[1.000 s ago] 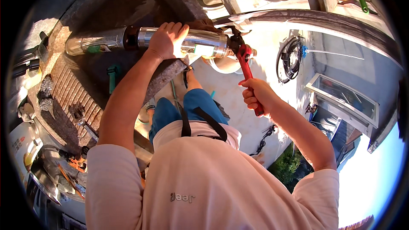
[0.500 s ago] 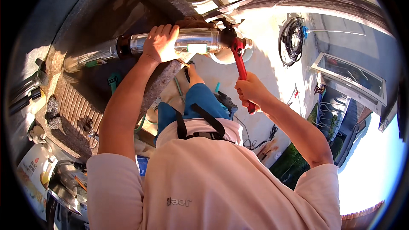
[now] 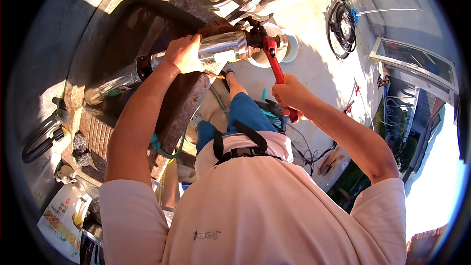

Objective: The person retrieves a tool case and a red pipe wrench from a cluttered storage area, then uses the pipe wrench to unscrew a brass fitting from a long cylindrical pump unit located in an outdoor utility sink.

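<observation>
A long, shiny stainless-steel submersible pump [image 3: 223, 45] lies at a slant across a stone sink [image 3: 185, 110], its right end sticking out past the rim. My left hand [image 3: 184, 55] grips the steel body from above near its middle. A dark fitting [image 3: 255, 34] sits at the pump's right end. A red pipe wrench [image 3: 276, 66] has its jaws at that fitting; the exact bite is hard to make out. My right hand [image 3: 294, 94] is closed round the lower part of the wrench handle.
Pale buckets [image 3: 290, 46] stand on the floor below the pump's right end. A coiled black hose [image 3: 342, 29] lies farther right, near a framed window [image 3: 414, 64]. At the left are a black-handled tap [image 3: 41, 145], a scouring pad [image 3: 81, 149] and a white printed bag [image 3: 64, 213].
The view has shifted, and the pump's left end sits lower in it. The wrench handle is slightly steeper and my right hand slightly farther right. Both hands keep their hold.
</observation>
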The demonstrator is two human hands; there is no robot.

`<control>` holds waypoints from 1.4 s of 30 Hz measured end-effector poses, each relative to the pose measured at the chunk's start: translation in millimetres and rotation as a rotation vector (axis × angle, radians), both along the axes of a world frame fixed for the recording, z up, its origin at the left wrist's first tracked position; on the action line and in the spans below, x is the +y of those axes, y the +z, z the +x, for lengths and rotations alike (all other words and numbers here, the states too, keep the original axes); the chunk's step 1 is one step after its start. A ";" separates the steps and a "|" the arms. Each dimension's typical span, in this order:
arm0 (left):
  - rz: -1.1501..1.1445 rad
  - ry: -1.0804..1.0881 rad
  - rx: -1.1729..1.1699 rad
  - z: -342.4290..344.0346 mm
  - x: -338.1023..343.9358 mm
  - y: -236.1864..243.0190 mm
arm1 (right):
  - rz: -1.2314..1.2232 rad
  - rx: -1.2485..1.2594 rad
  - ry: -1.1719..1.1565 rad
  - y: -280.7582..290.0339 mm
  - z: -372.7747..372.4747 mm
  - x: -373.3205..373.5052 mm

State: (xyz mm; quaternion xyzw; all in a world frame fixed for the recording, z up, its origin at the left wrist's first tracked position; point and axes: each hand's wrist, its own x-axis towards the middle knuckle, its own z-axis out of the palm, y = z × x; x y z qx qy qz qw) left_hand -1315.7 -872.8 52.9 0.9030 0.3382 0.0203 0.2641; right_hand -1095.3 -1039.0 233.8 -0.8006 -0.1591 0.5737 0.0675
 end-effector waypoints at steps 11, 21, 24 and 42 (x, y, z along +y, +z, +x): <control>-0.068 0.004 0.045 3.8 6.1 5.9 | 0.047 0.051 -0.048 7.5 -4.9 7.4; 0.039 0.020 -0.151 -2.7 -5.0 -8.8 | 0.022 -0.019 -0.068 -7.4 -17.5 -11.9; 0.092 0.040 -0.181 -2.3 -15.3 -13.9 | 0.087 -0.043 -0.067 -25.6 -16.1 -34.9; 0.174 0.078 -0.152 1.0 -13.9 -14.9 | 0.166 -0.202 0.025 -48.4 -14.0 -48.1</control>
